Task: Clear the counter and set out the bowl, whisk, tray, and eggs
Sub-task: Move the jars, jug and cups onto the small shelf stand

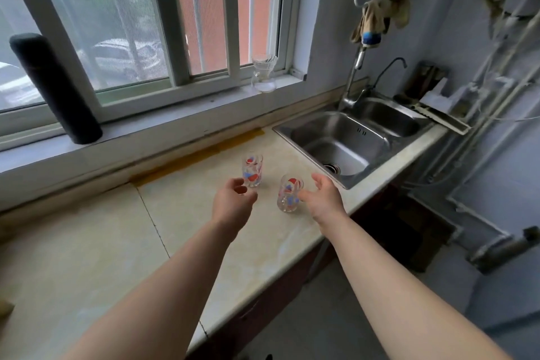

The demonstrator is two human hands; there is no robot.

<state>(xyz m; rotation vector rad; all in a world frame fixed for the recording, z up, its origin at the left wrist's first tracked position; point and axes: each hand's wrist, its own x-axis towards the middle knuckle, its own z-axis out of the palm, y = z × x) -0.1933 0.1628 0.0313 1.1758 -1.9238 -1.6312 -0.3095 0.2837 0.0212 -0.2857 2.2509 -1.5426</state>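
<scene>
Your left hand [233, 202] is loose and empty by the far glass [252, 170]. Your right hand [325, 196] is wide by the near glass [288, 196].

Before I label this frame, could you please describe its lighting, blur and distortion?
Head view: soft daylight through the white-framed window, no hard shadows; the wide lens bows that frame and the beige stone counter; the two clear printed glasses, left hand and right hand are slightly soft; the grey wall pipes at the right edge smear.

Two glasses [252, 170] stand apart on counter [87, 242].
</scene>
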